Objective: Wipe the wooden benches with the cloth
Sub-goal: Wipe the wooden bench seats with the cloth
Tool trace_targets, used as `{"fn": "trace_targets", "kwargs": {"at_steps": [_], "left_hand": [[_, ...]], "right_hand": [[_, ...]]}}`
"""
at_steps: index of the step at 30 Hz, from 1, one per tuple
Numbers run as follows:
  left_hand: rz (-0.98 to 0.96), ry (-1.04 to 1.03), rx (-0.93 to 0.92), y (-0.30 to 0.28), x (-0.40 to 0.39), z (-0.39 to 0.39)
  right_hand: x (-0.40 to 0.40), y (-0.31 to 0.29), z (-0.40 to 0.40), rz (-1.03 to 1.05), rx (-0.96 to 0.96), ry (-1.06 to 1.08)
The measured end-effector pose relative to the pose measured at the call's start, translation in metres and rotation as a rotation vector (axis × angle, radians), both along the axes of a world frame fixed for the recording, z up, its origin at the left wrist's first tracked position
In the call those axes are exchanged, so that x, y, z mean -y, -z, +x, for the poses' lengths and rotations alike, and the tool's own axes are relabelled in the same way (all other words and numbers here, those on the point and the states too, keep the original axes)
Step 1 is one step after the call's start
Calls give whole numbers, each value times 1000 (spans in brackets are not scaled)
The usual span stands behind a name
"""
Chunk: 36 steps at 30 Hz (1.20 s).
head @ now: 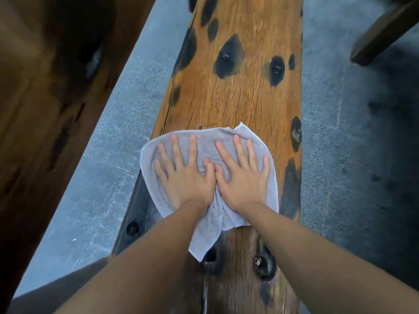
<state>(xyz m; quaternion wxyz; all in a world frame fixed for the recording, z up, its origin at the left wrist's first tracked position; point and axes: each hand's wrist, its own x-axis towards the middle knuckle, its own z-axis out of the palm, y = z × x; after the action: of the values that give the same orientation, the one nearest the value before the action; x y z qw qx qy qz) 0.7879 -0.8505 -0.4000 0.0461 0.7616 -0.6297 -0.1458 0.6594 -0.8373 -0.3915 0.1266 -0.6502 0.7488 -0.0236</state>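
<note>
Two bare forearms reach forward. Left hand (184, 175) and right hand (243, 175) lie flat side by side, fingers spread and released, palms pressing a pale grey rumpled cloth (210, 220) onto the long orange-brown wooden bench with dark knots (238, 98). Grey stone floor (118, 141) on both sides.

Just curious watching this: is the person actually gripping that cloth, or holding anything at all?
Nothing is gripped. The left hand and right hand lie flat, fingers spread, pressing the middle of the grey cloth onto the wooden bench.
</note>
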Motion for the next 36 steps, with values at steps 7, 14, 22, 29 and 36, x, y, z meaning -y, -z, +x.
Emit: {"fn": "trace_targets", "kwargs": {"at_steps": [7, 14, 22, 29, 36], "left_hand": [[-35, -56, -36, -1, 153, -39], [-71, -51, -28, 2, 341, -81], [-59, 30, 7, -3, 375, -90], [-65, 156, -2, -6, 236, -89], [-17, 158, 18, -8, 47, -115]], "right_hand": [[152, 3, -39, -36, 19, -44], [340, 8, -68, -48, 55, 28], [381, -1, -80, 4, 70, -16], [215, 1, -69, -31, 105, 207], [26, -5, -76, 17, 45, 364]]}}
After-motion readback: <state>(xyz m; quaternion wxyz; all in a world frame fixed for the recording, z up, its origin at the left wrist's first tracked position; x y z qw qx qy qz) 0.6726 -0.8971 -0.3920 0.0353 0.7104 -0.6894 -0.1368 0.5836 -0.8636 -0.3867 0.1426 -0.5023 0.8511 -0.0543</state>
